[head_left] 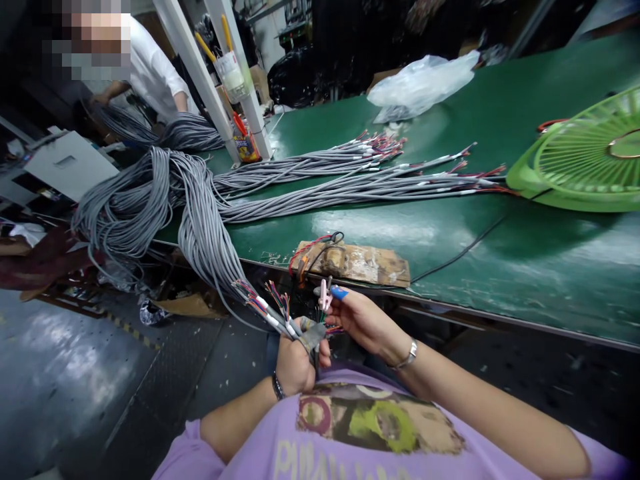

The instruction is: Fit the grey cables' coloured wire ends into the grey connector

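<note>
My left hand (296, 365), with grey covers on some fingers, is closed round several grey cables (274, 324). White sleeves and bare coloured wires (278, 297) show at the cable ends. Close by on the right, my right hand (361, 319) has bent fingers near the wire tips and blue tape on its thumb. A pale pink clip (325, 295) shows beside that thumb; whether the fingers pinch the clip or a wire I cannot tell. The held cables run up to a large grey bundle (195, 200) hanging over the bench edge.
On the green bench (500, 260) lies a wooden board (370, 262) with red and black leads. Further back are more cables (340, 190), a plastic bag (425, 83) and a green fan (585, 157). A post (237, 73) and a person in a white shirt (155, 63) stand left.
</note>
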A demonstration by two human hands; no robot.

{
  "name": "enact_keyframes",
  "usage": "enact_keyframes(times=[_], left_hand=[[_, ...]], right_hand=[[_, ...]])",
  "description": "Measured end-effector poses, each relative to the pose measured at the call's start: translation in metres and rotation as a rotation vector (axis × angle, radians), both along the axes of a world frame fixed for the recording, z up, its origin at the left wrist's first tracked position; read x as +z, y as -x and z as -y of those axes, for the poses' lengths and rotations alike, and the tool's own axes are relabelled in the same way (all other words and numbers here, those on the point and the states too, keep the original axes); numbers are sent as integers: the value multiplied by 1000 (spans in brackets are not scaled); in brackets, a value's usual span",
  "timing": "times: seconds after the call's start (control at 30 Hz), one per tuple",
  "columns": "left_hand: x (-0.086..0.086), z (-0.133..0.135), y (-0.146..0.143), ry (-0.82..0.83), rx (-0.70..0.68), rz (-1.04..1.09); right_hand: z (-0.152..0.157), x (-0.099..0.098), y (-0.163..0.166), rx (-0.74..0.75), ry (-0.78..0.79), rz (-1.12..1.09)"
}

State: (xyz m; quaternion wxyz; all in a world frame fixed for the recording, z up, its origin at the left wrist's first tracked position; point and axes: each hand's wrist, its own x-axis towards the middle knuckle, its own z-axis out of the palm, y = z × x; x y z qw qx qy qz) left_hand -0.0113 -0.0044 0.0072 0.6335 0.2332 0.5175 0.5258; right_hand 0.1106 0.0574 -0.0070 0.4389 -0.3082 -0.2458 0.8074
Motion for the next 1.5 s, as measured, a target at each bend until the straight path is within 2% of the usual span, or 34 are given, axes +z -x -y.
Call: enact_keyframes(times=[0.2, 0.37, 0.5, 0.67, 0.97, 1.23, 1.5], left_hand=[[1, -7, -3, 36, 2, 5], [-1, -9, -5, 43, -15, 7], [-3, -9, -4, 43, -3, 9], [-4, -7, -4, 82, -5, -20], [-3, 4, 1, 32, 13, -16], [0, 2, 0, -4, 38, 8], [0, -5, -3, 8, 44, 23]], right_hand=[[-4, -14, 4, -103, -119, 118], [-8, -15, 8, -30, -3, -37], [-10, -13, 12, -79, 30, -98], [-7, -10, 13, -67, 48, -109], [-4, -11, 5, 7, 91, -124], [-2, -5, 2, -21, 27, -71], [-4, -2, 7, -43, 60, -60]])
